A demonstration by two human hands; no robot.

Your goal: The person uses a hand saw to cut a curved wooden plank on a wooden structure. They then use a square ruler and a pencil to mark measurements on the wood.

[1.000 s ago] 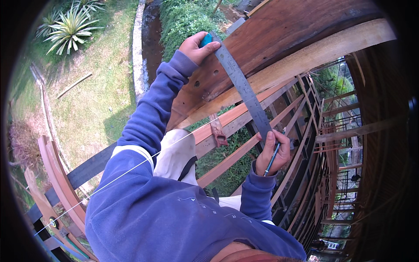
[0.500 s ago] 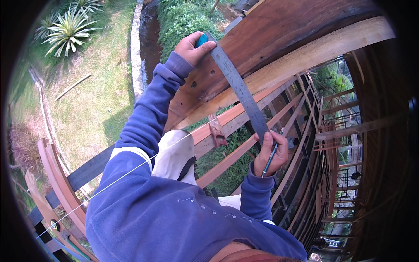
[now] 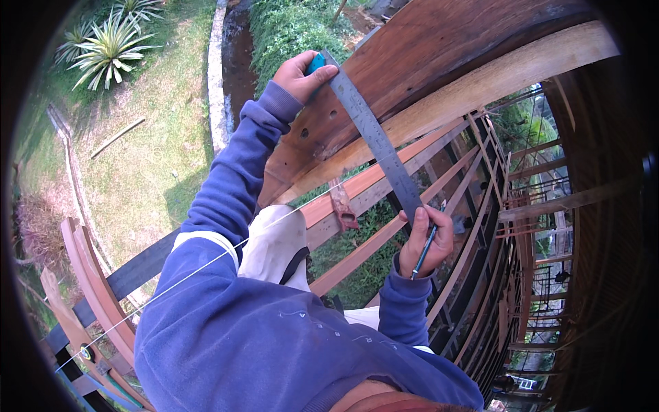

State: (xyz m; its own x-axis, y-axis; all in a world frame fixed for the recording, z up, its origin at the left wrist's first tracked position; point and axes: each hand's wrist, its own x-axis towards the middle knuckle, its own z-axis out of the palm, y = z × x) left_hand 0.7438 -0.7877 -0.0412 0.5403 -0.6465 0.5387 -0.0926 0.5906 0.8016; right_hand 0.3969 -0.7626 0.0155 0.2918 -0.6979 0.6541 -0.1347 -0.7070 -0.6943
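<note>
My left hand [image 3: 301, 74] grips the blue-handled end of a long grey metal square [image 3: 374, 137] and presses it against a dark curved wooden plank [image 3: 425, 65]. The blade runs down and right across a paler wooden beam [image 3: 480, 86]. My right hand [image 3: 424, 240] holds the lower end of the blade and a thin pen [image 3: 424, 250] between its fingers. Both blue sleeves reach up from the lower edge.
Reddish wooden rails [image 3: 357, 189] and a timber frame [image 3: 508, 226] lie below me, high above the ground. A taut white string [image 3: 206, 264] crosses my arm. Far below are grass [image 3: 137, 158], a spiky plant [image 3: 106, 44] and a concrete curb [image 3: 218, 82].
The square and both hands have shifted slightly; the left hand has slid a little down and left along the dark plank, and the blade's angle has changed a bit.
</note>
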